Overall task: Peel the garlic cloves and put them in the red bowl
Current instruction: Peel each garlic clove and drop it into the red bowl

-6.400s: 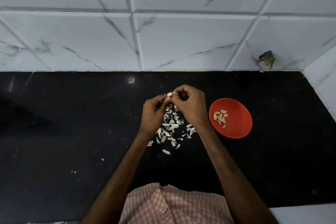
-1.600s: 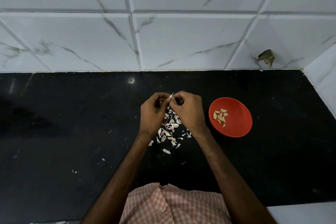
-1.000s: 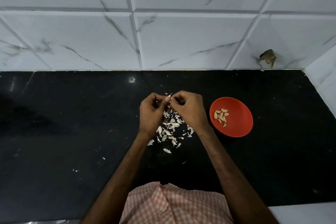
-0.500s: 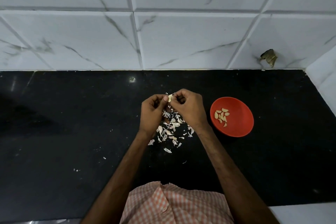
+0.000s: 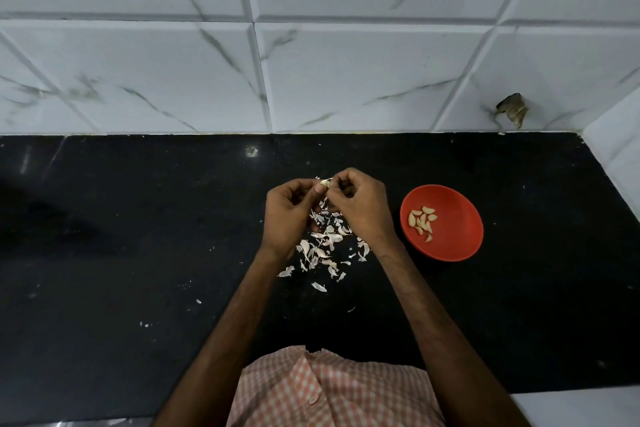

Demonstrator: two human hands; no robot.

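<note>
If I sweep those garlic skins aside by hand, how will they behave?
Probably light and floppy: the skins are thin, curled flakes scattered loosely on the black counter. Likely to scatter rather than slide as one pile; stray bits lie apart.

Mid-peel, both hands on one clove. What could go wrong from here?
1. The clove is pinched only at the fingertips of the left hand and right hand. If the grip slips, it could drop into the skins below.
2. The red bowl sits off to the right, so a loose toss may land on the counter.
</note>
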